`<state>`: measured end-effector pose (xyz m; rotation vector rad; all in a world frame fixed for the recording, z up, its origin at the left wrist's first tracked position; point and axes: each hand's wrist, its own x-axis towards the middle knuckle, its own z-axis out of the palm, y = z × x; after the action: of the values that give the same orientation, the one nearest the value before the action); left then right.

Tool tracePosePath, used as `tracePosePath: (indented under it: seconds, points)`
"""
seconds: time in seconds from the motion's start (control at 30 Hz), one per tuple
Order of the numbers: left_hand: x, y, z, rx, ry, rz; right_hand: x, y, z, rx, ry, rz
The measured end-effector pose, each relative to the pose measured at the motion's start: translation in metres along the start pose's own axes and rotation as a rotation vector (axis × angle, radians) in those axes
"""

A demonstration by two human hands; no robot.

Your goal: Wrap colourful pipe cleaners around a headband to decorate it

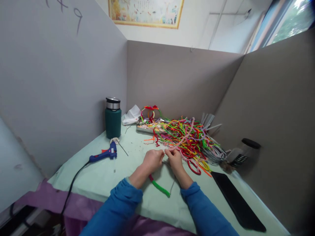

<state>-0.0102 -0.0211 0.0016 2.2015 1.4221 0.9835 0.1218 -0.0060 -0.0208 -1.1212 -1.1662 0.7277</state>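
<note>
My left hand (154, 160) and my right hand (174, 159) are pinched close together above the middle of the table, fingertips almost touching. A pink fuzzy stem (179, 149) runs from the fingers of my right hand toward the pile. Below my left hand hangs a curved piece wrapped in green and red fuzzy stem (160, 188), its upper end hidden by that hand. A thin grey wire (172, 185) rises from its green end toward my right hand. What my left fingertips pinch is too small to make out.
Tangled colourful fuzzy stems (188, 134) lie behind my right hand, beside a metal tray (147, 130). At the left are a green bottle (113, 123) and a blue glue gun (104, 154) with a cord. A black flat object (237, 200) and a clear container (242, 153) are at the right.
</note>
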Motion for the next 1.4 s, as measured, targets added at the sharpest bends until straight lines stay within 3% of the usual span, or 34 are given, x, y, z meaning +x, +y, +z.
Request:
tracePosePath:
  seconds: [0.13,0.27,0.33,0.5,0.6,0.73,0.93,1.03,1.13,1.2,1.3,1.4]
  points:
    - [0.005,-0.005,-0.002,-0.152,-0.061,-0.075,0.001,-0.005,-0.004,0.216,-0.178,0.118]
    - [0.009,-0.012,-0.005,-0.566,-0.289,-0.253,0.005,-0.01,-0.012,0.423,-0.246,0.212]
    - [0.009,-0.014,-0.008,-0.684,-0.334,-0.245,0.006,-0.01,-0.015,0.449,-0.249,0.197]
    - [0.007,-0.014,-0.013,-0.734,-0.295,-0.169,0.002,-0.007,-0.013,0.423,-0.291,0.186]
    - [0.008,-0.014,-0.012,-0.769,-0.378,-0.173,-0.002,-0.009,-0.009,0.39,-0.319,0.183]
    - [0.008,-0.012,-0.007,-0.645,-0.399,-0.205,-0.004,-0.009,-0.007,0.254,-0.302,0.13]
    - [0.001,-0.002,-0.006,0.041,-0.085,0.04,0.0,0.001,-0.004,-0.202,-0.011,-0.113]
    - [0.001,-0.002,-0.007,0.108,-0.092,0.054,0.004,0.001,-0.006,-0.023,-0.09,0.033]
    - [0.005,-0.006,-0.009,-0.049,-0.153,0.011,0.01,-0.004,-0.017,0.336,-0.176,0.245]
    - [0.007,-0.006,-0.01,-0.252,-0.203,-0.063,0.014,-0.005,-0.024,0.49,-0.174,0.29]
    - [0.006,-0.003,-0.015,-0.568,-0.348,-0.167,0.017,-0.003,-0.029,0.506,-0.113,0.274]
    - [0.003,0.001,-0.02,-0.7,-0.494,-0.131,0.018,0.003,-0.027,0.371,-0.008,0.225]
